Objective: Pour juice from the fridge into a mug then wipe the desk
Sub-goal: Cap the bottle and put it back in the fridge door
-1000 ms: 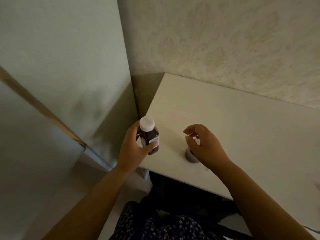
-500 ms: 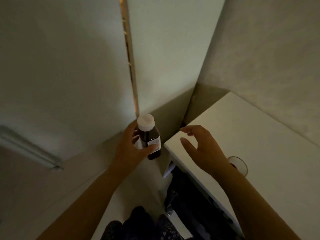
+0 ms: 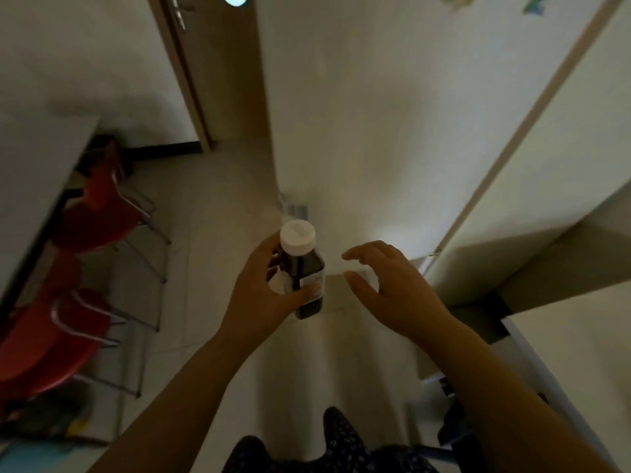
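Observation:
My left hand [image 3: 263, 291] grips a small juice bottle [image 3: 302, 268] upright in front of me; the bottle is dark with a white screw cap and a white label. My right hand [image 3: 392, 288] hovers just right of the bottle, fingers spread and curled, touching nothing. The tall white fridge [image 3: 375, 131] stands straight ahead with its doors shut. Only a corner of the white desk [image 3: 580, 343] shows at the right edge. The mug is out of view.
Two red chairs [image 3: 92, 213] with metal legs stand under a white table [image 3: 30, 172] on the left. A brown wooden door [image 3: 211, 70] is at the back. Pale floor tiles [image 3: 211, 206] run between the chairs and the fridge.
The view has swung left, away from the desk and the glass on it, toward the fridge and the room. My left hand keeps the bottle; my right hand stays open beside it.

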A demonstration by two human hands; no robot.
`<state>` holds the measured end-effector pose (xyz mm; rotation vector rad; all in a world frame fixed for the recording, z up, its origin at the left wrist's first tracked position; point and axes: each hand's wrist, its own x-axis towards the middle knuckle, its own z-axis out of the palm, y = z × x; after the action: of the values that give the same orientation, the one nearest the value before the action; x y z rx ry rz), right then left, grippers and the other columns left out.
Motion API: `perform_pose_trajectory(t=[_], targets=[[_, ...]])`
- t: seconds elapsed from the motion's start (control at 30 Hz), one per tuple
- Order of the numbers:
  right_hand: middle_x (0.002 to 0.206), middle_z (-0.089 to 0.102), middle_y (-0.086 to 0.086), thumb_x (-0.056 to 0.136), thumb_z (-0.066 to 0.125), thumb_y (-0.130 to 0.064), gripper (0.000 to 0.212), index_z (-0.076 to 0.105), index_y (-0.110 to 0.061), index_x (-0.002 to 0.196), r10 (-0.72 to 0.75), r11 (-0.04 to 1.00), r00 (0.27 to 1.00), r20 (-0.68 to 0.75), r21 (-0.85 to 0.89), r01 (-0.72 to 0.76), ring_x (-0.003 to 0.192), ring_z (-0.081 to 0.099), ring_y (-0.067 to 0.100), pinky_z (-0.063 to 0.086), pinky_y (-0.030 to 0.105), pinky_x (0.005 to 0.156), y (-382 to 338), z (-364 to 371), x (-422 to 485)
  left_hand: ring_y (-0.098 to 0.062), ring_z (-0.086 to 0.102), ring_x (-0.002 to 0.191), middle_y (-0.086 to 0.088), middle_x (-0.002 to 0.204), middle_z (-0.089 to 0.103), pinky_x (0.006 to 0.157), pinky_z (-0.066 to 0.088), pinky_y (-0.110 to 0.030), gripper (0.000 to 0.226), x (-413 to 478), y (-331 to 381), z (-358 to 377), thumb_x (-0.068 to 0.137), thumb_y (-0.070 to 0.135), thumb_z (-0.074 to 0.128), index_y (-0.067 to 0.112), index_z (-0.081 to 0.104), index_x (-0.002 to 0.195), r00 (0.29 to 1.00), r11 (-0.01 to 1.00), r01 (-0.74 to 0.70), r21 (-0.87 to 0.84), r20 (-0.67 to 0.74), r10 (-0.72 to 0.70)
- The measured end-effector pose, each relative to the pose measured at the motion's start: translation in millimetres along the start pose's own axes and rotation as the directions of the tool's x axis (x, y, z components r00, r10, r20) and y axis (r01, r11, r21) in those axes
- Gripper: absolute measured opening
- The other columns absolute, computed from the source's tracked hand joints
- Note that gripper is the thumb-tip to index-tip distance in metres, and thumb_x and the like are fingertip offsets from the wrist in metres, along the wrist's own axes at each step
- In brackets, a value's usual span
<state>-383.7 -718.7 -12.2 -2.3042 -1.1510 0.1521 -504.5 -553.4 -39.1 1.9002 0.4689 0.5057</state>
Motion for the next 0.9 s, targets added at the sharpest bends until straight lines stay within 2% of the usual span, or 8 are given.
perform_pose_trajectory(t=[0.13, 0.27, 0.43, 0.57, 0.77, 0.9], targets=[[0.122, 0.053, -0.009, 0.091, 0.051, -0.038, 0.029, 0.051, -0.029, 0.119, -0.071, 0.997, 0.997, 0.022, 0.026, 0.071, 0.107, 0.045, 0.002, 0.041, 0.024, 0.092, -64.7, 45.4, 39.0, -0.005, 0.051, 0.116, 0.010, 0.131, 0.048, 0.100, 0.043, -0.028, 0.084, -1.0, -26.3, -81.1, 0.066, 0.014, 0.083, 0.040, 0.036, 0.130, 0.995, 1.000, 0.014, 0.018, -0.097, -0.012], [0.124, 0.052, -0.008, 0.091, 0.050, -0.039, 0.029, 0.051, -0.029, 0.119, -0.152, 0.988, 0.984, 0.094, 0.018, 0.151, 0.110, 0.049, 0.007, 0.040, 0.023, 0.089, -107.8, 76.6, 71.2, 0.011, 0.050, 0.107, 0.022, 0.122, 0.049, 0.095, 0.042, -0.017, 0.081, 2.4, -47.7, -139.4, 0.067, 0.011, 0.081, 0.047, 0.037, 0.125, 0.981, 0.999, 0.025, 0.021, -0.192, -0.021], [0.123, 0.053, -0.006, 0.091, 0.051, -0.037, 0.029, 0.052, -0.028, 0.119, -0.203, 0.979, 0.968, 0.150, 0.016, 0.203, 0.110, 0.048, 0.007, 0.042, 0.025, 0.092, -143.3, 109.5, 129.1, 0.011, 0.050, 0.106, 0.013, 0.125, 0.051, 0.094, 0.041, -0.016, 0.078, 24.0, -74.6, -196.0, 0.070, 0.010, 0.080, 0.034, 0.040, 0.132, 0.965, 0.998, 0.068, -0.009, -0.254, -0.068], [0.122, 0.053, -0.009, 0.091, 0.050, -0.038, 0.029, 0.051, -0.030, 0.118, -0.219, 0.976, 0.965, 0.144, 0.024, 0.218, 0.110, 0.048, 0.007, 0.042, 0.026, 0.092, -160.6, 136.2, 189.1, 0.018, 0.050, 0.103, 0.028, 0.118, 0.048, 0.090, 0.040, -0.014, 0.078, 62.6, -96.1, -234.4, 0.070, 0.009, 0.079, 0.054, 0.036, 0.117, 0.959, 0.999, 0.052, 0.005, -0.281, -0.048], [0.122, 0.052, -0.009, 0.091, 0.049, -0.039, 0.029, 0.051, -0.030, 0.119, -0.240, 0.971, 0.961, 0.139, 0.054, 0.234, 0.107, 0.048, 0.003, 0.038, 0.020, 0.085, -175.2, 166.7, 284.5, 0.023, 0.045, 0.101, 0.034, 0.117, 0.043, 0.087, 0.036, -0.008, 0.076, 139.2, -120.4, -288.2, 0.071, 0.015, 0.080, 0.056, 0.033, 0.115, 0.954, 0.997, 0.049, 0.057, -0.299, -0.030], [0.120, 0.051, -0.011, 0.091, 0.049, -0.039, 0.028, 0.051, -0.032, 0.118, -0.199, 0.980, 0.972, 0.123, 0.056, 0.193, 0.108, 0.046, 0.003, 0.037, 0.019, 0.085, -178.0, 173.0, 341.9, 0.022, 0.045, 0.103, 0.034, 0.118, 0.042, 0.083, 0.037, -0.001, 0.075, 192.6, -128.2, -314.4, 0.072, 0.018, 0.079, 0.056, 0.031, 0.116, 0.957, 0.996, 0.036, 0.083, -0.290, -0.010]])
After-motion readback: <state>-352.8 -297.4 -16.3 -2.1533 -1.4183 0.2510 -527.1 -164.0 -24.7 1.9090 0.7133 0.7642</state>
